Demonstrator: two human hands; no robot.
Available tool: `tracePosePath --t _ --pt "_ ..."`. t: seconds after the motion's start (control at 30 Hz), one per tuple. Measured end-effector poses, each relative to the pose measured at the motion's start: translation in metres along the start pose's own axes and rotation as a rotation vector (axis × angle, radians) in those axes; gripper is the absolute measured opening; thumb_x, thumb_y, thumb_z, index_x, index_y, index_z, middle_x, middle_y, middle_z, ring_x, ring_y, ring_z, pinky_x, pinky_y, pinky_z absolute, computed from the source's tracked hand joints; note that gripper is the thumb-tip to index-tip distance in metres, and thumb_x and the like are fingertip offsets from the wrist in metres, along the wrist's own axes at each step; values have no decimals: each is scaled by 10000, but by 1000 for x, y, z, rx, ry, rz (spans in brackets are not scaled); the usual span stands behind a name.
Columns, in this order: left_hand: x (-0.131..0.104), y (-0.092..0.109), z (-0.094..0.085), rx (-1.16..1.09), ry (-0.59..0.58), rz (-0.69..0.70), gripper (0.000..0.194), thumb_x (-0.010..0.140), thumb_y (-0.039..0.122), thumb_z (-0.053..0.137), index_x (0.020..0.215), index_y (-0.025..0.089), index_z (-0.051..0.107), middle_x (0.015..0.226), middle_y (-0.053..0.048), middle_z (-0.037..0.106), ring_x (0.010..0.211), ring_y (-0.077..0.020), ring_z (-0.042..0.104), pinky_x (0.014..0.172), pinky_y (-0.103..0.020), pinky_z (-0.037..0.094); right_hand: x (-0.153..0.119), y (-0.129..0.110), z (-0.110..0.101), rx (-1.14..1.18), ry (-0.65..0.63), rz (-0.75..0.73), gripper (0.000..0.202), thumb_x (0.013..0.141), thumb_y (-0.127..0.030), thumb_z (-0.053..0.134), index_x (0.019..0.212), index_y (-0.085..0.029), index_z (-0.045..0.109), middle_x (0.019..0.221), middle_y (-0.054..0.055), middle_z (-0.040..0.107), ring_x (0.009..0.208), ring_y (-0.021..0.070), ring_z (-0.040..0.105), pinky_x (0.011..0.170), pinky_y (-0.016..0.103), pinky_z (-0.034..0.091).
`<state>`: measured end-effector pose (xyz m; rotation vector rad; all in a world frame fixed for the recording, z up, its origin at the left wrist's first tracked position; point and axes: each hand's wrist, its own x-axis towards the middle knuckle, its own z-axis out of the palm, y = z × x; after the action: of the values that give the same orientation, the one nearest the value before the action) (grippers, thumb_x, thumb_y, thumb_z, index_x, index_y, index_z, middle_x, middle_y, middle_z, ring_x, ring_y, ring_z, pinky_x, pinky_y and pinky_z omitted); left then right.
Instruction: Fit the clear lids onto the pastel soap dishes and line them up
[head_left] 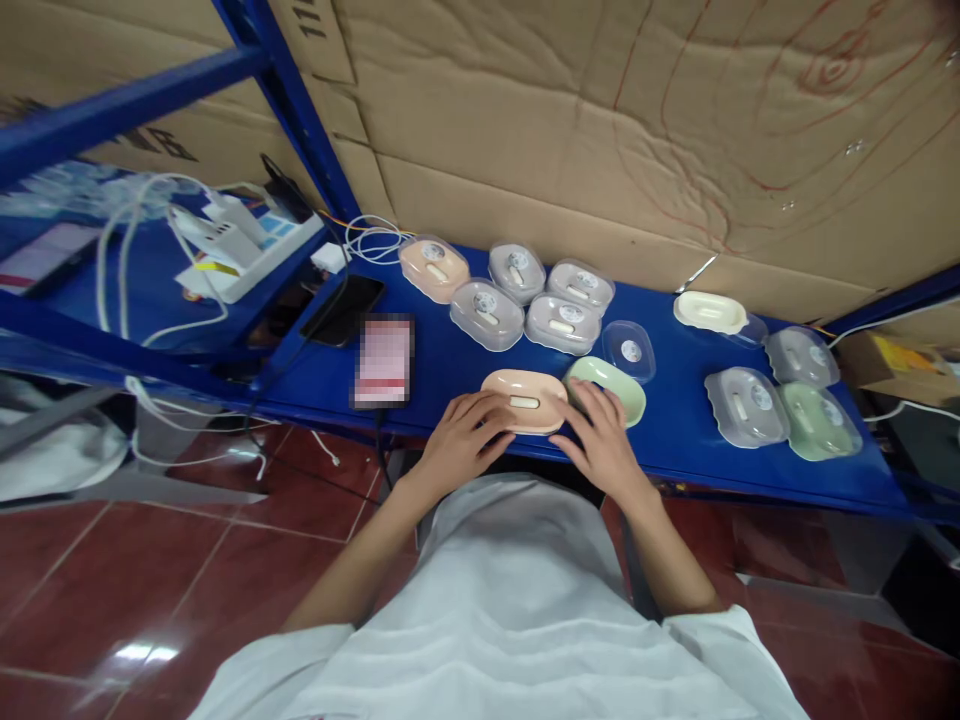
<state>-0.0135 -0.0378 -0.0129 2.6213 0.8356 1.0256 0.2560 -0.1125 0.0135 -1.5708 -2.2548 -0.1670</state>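
White plastic casing marked the power strip [289, 245] at the upper left of the frame, chargers plugged into it. Right of it, on the blue table [442, 370], lay a black phone [345, 312], then a device with a pinkish, pixelated screen [384, 355]. Five clear-lidded boxes [487, 322] – one peach, four greyish – clustered at upper centre. Below them, the left hand [466, 440] had its fingers loosely spread over the left end of a peach dish [536, 418], which sat at the centre, a pale oblong piece at its middle. The right hand [606, 445] was spread too, between that dish and a green dish [630, 402]; whether it pressed on either could not be told. Just behind the green one lay a transparent lid [630, 350]. Farther right came a cream dish [711, 312], then three more lidded boxes [746, 408] – two greyish, one green.
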Motion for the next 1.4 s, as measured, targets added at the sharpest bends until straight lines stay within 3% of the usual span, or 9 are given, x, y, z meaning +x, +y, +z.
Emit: tracePosePath --t 0.13,0.3,0.53,0.67,0.83,0.97,1.2,1.3,1.4 --pt "2 -1 -4 -95 87 -52 166 970 218 711 1136 221 724 1502 -157 567 1473 -332 509 1185 -558 483 -28 31 -8 -75 121 239 444 1090 -413 555 1500 -249 597 1496 116 657 1443 305 558 1211 525 353" --pt "3 -2 -6 -186 66 -58 214 975 208 698 1188 235 701 1447 -135 604 1473 -313 516 1213 -550 484 -41 53 -20 -34 167 385 385 1092 -448 534 1376 -245 697 1336 98 756 1332 314 632 1070 475 474" --pt "-3 -3 -3 -204 14 -135 671 1001 334 711 1613 319 435 1697 -154 377 1500 -317 516 1179 -486 541 17 -14 -17 173 55 106 350 1103 -387 547 1419 -283 656 1409 68 721 1326 256 640 1072 429 454" --pt "-3 -8 -2 -137 48 -81 650 1011 310 698 1610 343 446 1721 -146 363 1578 -347 412 1237 -581 460 33 -41 -3 134 -2 -42 322 1102 -357 557 1393 -263 658 1455 82 692 1406 260 594 1183 484 368" --pt "-1 -10 1 -119 76 -57 466 1013 297 692 1469 273 595 1651 -163 474 1545 -336 466 1224 -585 479 29 -32 3 92 -3 -115 335 1100 -321 559 1417 -256 644 1525 79 642 1548 271 461 1328 585 201" --pt "0 -8 1 -128 50 -46 433 1004 325 708 1421 250 624 1647 -172 476 1531 -342 482 1209 -582 499 23 -26 4 103 7 -154 401 1085 -290 582 1483 -258 610 1560 73 612 1577 255 423 1342 558 255" --pt "-2 -7 0 -182 33 -91 449 1005 353 706 1443 294 625 1667 -141 452 1507 -323 511 1189 -540 527 21 -20 5 256 107 -100 288 1050 -359 667 1330 -322 726 1307 11 780 1299 216 695 1307 516 317" --pt "-2 -7 0 -215 -18 -176 537 1013 417 686 1527 334 554 1725 -124 368 1502 -322 525 1163 -509 554 23 -16 2 312 116 -66 261 1031 -409 697 1272 -324 754 1271 12 796 1236 217 728 1263 506 355" --pt "0 -4 -1 -252 -61 -230 571 1020 451 669 1556 336 507 1695 -116 428 1506 -308 524 1200 -510 517 24 -15 -1 336 129 -44 247 1029 -412 701 1246 -311 762 1226 20 811 1185 216 748 1240 500 366"
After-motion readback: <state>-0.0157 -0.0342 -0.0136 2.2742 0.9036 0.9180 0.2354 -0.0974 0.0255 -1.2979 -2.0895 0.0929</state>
